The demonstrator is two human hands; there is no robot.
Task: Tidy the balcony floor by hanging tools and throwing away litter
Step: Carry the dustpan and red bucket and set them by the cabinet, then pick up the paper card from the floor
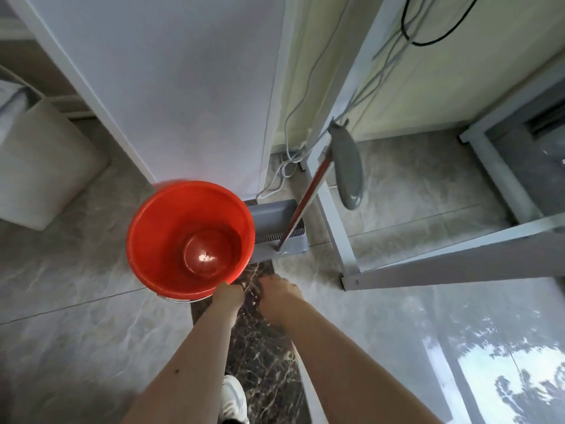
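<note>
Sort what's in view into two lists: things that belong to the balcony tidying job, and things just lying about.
Job:
- red bucket, its near rim held by the left hand
- grey dustpan with its red handle
- grey brush hanging on the frame

Lying about:
- white bag
- white cables
- metal frame

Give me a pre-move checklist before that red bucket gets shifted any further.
1. Left hand grips the red bucket at its near rim: ok.
2. Right hand free, off the bucket: ok; whether it holds anything: cannot tell.
3. Bucket contents: a red dome-shaped thing sits at the bottom; whether there is water: cannot tell.
4. Grey dustpan stands right beside the bucket; whether they touch: cannot tell.
5. White cables lie on the floor behind the bucket: not ok if it goes that way.
</note>
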